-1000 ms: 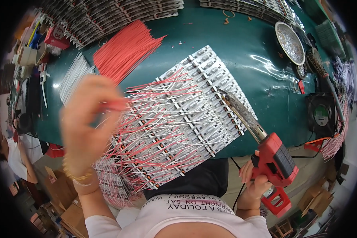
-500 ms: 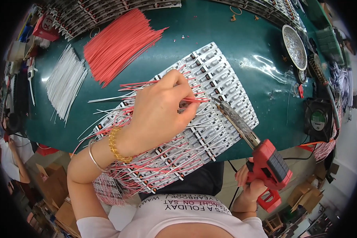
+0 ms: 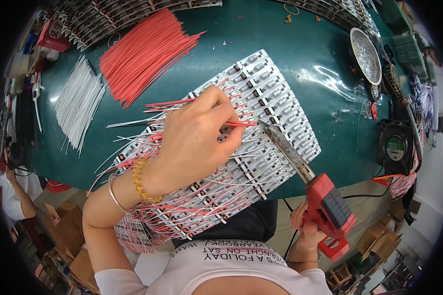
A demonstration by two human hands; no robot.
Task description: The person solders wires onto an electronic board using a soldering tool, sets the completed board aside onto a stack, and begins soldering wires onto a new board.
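Observation:
My left hand is over the middle of a panel of small circuit boards, its thumb and fingers closed on several red wires. The ends of these wires point right, toward the iron's tip. In my right hand, at the lower right, is a red gun-shaped soldering iron. Its long metal barrel slants up and left, with the tip just above the panel, close to the wire ends; whether they touch I cannot tell. Red and white wires stick out from the boards on the left and near side.
A pile of red wires and a smaller pile of white wires lie at the back left. Along the far edge stand more board panels. On the right are an oval metal dish and a black fan.
The soldering iron has shifted a little to the left, its tip nearer the wire ends. My left hand keeps its hold on the red wires, almost unmoved.

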